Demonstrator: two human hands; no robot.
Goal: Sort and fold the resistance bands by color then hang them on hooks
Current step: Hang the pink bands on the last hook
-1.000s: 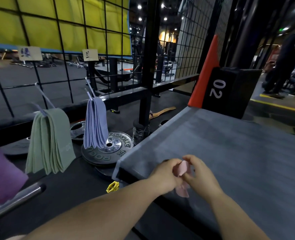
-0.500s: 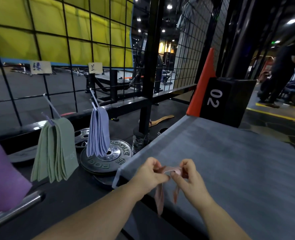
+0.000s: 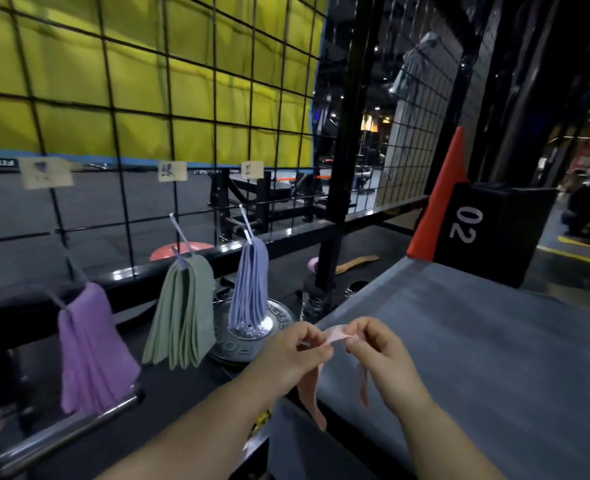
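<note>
**Lower centre of the frame.** The left hand and the right hand each pinch the top of a pink resistance band between thumb and fingertips. The other fingers are curled in. The strip bridges the two hands, and its two ends hang free over the near edge of the grey padded bench.

**Step in hand (judged).** The pink band is being folded. It would go best with the hanging ends brought level and the edges matched before each fold. Both pinches should sit close to the crease, since thin elastic will likely spring open if let slack. The bench just beneath offers a flat place to press the folds.

**Holders.** No bin or box shows. The hooks on the black wire grid serve instead.
- At left hangs a folded purple bundle.
- Near it, toward the centre, hangs a green bundle.
- Right of that hangs a blue-grey bundle, with its lower ends over a weight plate.

A paper label sits above each, but the writing is too blurred to read. No hook holding pink bands is visible.
</note>
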